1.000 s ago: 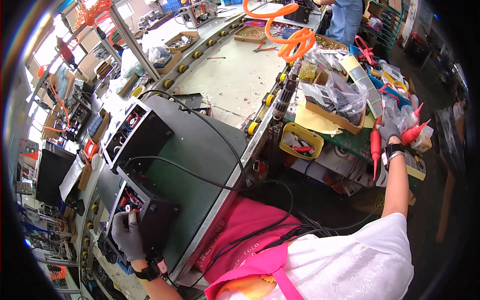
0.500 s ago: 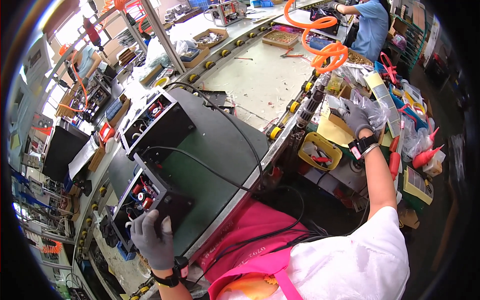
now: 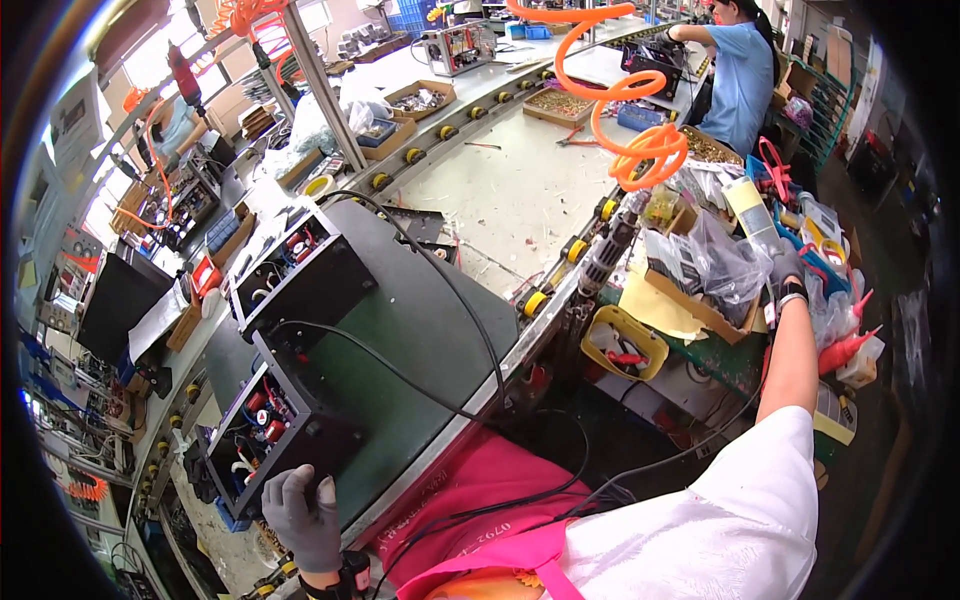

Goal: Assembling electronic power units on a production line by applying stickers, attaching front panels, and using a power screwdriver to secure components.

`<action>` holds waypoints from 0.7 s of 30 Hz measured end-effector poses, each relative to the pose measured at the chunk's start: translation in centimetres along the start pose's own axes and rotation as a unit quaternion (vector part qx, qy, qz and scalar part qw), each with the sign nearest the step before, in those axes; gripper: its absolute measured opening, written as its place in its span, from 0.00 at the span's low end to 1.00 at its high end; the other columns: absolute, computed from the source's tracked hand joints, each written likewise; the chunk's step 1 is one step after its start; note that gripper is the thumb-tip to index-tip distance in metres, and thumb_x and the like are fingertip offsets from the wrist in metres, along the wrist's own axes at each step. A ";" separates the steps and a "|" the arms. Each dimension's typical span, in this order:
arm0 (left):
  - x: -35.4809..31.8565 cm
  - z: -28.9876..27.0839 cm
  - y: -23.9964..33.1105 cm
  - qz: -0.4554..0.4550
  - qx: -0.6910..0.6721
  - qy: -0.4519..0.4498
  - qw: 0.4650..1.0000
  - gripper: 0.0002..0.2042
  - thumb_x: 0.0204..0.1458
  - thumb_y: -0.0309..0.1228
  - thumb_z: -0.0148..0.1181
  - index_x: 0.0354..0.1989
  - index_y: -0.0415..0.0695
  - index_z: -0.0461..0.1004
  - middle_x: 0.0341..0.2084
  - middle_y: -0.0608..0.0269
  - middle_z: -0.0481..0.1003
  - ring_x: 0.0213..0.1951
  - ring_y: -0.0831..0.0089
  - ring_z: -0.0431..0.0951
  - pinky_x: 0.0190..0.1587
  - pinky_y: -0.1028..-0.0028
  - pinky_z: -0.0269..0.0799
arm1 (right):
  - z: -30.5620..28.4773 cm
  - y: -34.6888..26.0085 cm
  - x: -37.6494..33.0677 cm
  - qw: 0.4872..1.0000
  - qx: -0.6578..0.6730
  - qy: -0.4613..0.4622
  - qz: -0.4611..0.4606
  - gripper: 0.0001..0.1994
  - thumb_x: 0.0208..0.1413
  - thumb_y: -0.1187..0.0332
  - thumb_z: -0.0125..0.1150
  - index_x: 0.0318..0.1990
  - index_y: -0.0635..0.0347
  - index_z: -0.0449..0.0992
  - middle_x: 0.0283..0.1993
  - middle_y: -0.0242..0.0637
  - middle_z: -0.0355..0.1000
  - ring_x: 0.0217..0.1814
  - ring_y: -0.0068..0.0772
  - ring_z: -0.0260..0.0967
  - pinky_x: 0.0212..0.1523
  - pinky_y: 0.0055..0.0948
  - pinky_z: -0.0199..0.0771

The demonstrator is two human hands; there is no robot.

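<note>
My left hand, in a grey glove, has its fingers loosely bent and its thumb apart, with nothing seen between them. It is beside the near corner of an open black metal case with red parts and wires inside. A second open black case stands just beyond it. My right hand, also gloved, is far to the right among clutter, at the lower end of a pale yellow and white tube-like thing. Its fingers are mostly hidden, so a grip cannot be made out. Clear plastic bags lie beside it.
A dark mat lies under the cases, with a black cable looping over it. A power screwdriver hangs on an orange coiled hose. Near it are a yellow bin and red bottles. A co-worker works at the back.
My right hand has moved right, from the box with the plastic bags to the tube-like thing. My left hand stays by the near case. The whole view has shifted slightly.
</note>
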State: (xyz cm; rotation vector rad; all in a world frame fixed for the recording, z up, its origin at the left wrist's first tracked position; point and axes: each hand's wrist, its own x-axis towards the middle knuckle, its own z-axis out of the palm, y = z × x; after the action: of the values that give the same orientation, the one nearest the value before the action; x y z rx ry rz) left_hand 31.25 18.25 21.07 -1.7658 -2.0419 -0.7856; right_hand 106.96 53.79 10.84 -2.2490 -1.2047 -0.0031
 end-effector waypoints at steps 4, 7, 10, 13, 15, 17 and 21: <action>0.1 0.4 0.6 -0.029 -0.003 -0.018 0.999 0.10 0.46 0.32 0.62 0.34 0.41 0.71 0.29 0.57 0.73 0.33 0.57 0.72 0.38 0.63 0.66 | -0.7 -0.8 -0.7 0.994 -0.097 0.023 0.047 0.22 0.48 0.54 0.63 0.47 0.59 0.72 0.49 0.50 0.73 0.53 0.52 0.69 0.49 0.41 0.69; 0.5 0.5 0.9 -0.028 -0.009 -0.025 0.999 0.10 0.46 0.32 0.62 0.34 0.41 0.72 0.29 0.58 0.73 0.34 0.57 0.72 0.38 0.63 0.66 | -1.4 -0.7 -0.3 0.996 -0.076 0.032 0.044 0.20 0.44 0.61 0.68 0.44 0.60 0.73 0.46 0.48 0.74 0.50 0.49 0.71 0.48 0.39 0.71; 0.7 0.5 1.2 -0.025 -0.012 -0.030 0.999 0.10 0.46 0.32 0.62 0.34 0.41 0.72 0.29 0.58 0.73 0.34 0.57 0.72 0.38 0.63 0.66 | -1.5 0.5 1.1 0.999 0.007 0.044 0.027 0.21 0.37 0.70 0.73 0.42 0.62 0.75 0.42 0.47 0.76 0.48 0.47 0.73 0.47 0.35 0.71; 0.8 0.6 1.4 -0.029 -0.020 -0.035 0.999 0.10 0.46 0.32 0.62 0.34 0.40 0.72 0.28 0.58 0.72 0.34 0.58 0.72 0.38 0.63 0.66 | -1.6 1.7 2.7 0.998 -0.041 0.051 -0.024 0.20 0.42 0.70 0.68 0.46 0.61 0.74 0.46 0.46 0.75 0.49 0.47 0.72 0.49 0.35 0.70; 0.9 0.8 1.4 -0.030 -0.032 -0.037 0.998 0.10 0.47 0.32 0.62 0.34 0.40 0.72 0.28 0.57 0.72 0.33 0.58 0.72 0.37 0.63 0.66 | -1.8 2.1 3.2 0.996 -0.064 0.061 -0.022 0.17 0.45 0.68 0.63 0.45 0.58 0.76 0.46 0.47 0.75 0.49 0.48 0.72 0.49 0.36 0.70; 0.9 0.9 1.3 -0.024 -0.035 -0.036 0.998 0.10 0.47 0.32 0.61 0.34 0.40 0.72 0.28 0.57 0.72 0.33 0.58 0.72 0.36 0.63 0.66 | -2.1 2.1 3.0 0.990 -0.119 0.077 -0.013 0.13 0.51 0.62 0.54 0.42 0.52 0.78 0.46 0.49 0.74 0.49 0.50 0.71 0.50 0.39 0.70; 0.7 0.6 1.2 -0.022 -0.051 -0.051 0.997 0.10 0.48 0.31 0.61 0.35 0.38 0.72 0.29 0.56 0.72 0.33 0.59 0.72 0.36 0.65 0.68 | -3.6 0.2 1.4 0.971 -0.155 0.159 -0.090 0.13 0.50 0.60 0.54 0.40 0.53 0.79 0.42 0.51 0.73 0.46 0.53 0.70 0.47 0.43 0.70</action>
State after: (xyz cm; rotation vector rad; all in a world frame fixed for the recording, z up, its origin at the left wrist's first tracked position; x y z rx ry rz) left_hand 32.41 19.28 21.25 -1.8558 -2.1483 -0.8429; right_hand 108.86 52.99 14.06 -2.2715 -1.2924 -0.6381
